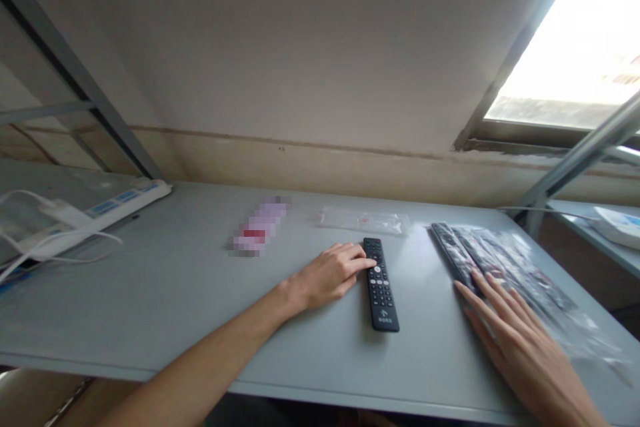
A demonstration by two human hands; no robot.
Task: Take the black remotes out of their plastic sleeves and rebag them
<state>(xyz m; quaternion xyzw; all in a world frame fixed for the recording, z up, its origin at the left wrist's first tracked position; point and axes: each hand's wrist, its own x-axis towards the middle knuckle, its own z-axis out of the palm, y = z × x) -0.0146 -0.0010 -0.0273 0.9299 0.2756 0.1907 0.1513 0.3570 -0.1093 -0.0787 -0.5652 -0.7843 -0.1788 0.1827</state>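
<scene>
A black remote control point(383, 293) lies on the grey table, its button side up. My left hand point(333, 275) is closed at the remote's upper left edge, with one digit across its buttons and the other fingers curled beside it. To the right, several dark remotes in clear plastic bags point(515, 257) lie side by side. My right hand point(520, 337) is open, its outstretched fingertips touching the near part of the leftmost bagged remotes. Behind the single remote lies a clear plastic sleeve point(363, 220), flat and with a small red mark.
A pixelated pink-purple object point(263, 225) lies left of the plastic sleeve. At the far left a white power strip point(125, 210) carries plugs and white cables. Metal frame posts point(95, 103) rise at both sides. A wall stands behind the table point(200, 280), with a window point(575, 60) at right.
</scene>
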